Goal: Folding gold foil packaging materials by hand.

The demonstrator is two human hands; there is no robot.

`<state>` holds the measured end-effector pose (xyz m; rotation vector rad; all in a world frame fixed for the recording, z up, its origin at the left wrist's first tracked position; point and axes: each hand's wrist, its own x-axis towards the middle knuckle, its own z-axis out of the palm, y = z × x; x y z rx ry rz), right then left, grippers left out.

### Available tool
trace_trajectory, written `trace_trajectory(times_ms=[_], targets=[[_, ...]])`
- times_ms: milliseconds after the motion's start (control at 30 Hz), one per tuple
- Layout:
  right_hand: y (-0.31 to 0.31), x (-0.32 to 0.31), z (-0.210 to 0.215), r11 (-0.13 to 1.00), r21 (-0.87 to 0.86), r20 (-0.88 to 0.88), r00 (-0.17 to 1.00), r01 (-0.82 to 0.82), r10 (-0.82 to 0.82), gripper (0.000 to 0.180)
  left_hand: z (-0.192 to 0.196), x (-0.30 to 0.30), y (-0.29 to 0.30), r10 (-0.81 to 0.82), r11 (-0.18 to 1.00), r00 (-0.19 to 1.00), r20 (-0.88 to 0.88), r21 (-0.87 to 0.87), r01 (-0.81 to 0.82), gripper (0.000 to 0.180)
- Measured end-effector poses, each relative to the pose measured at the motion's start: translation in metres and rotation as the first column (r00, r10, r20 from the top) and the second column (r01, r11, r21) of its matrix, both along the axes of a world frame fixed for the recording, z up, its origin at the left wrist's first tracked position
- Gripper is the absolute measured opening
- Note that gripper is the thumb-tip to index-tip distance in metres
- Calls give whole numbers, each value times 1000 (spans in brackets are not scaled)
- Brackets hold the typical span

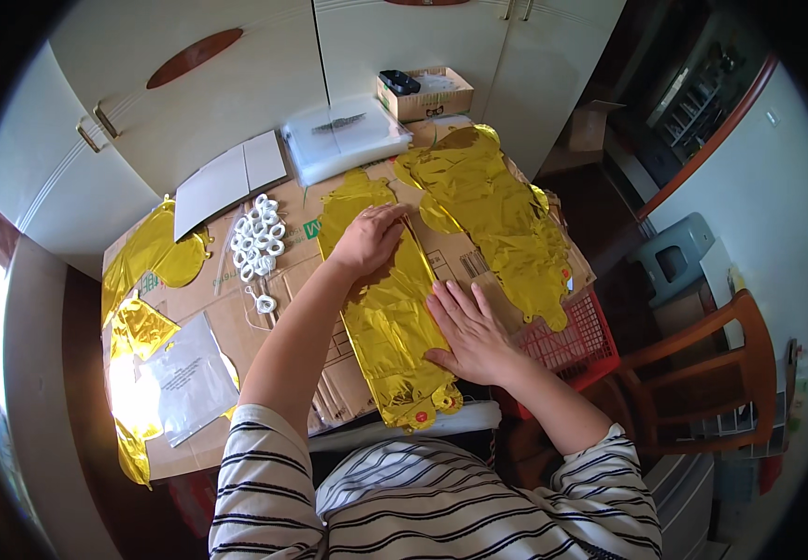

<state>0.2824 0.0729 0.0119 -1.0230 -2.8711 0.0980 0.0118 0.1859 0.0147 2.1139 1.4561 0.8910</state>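
Gold foil balloon (mid-frame) lies under the flat, open-palmed left hand and right hand, neither clasping it, so hard pressing may crease it.

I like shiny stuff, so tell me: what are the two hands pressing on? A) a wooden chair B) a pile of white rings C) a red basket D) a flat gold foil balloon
D: the left hand and the right hand both lie flat on the gold foil balloon spread over the cardboard, while the white rings lie off to the left and the red basket sits to the right.
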Motion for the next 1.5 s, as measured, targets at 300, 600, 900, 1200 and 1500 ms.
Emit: trace_trajectory(times_ms=[300, 600, 900, 1200, 1500], targets=[[0, 3, -4, 1000, 24, -9, 1000, -2, 3, 89, 27, -26, -36, 131, 947, 961, 244, 256, -194, 30], [11, 2, 11, 997, -61, -37, 998, -43, 41, 82, 18, -33, -176, 41, 933, 981, -191, 359, 31, 25], [13, 4, 13, 998, -17, -29, 997, -67, 67, 76, 17, -30, -201, 9, 938, 976, -219, 340, 67, 26], [20, -1, 5, 993, 87, -191, 977, -83, 98, 48, 1, -31, -188, 110, 929, 968, -227, 368, -19, 19], [60, -8, 7, 994, -35, -468, 881, -104, 76, 25, 11, -39, -182, 163, 958, 950, -266, 273, -88, 27]])
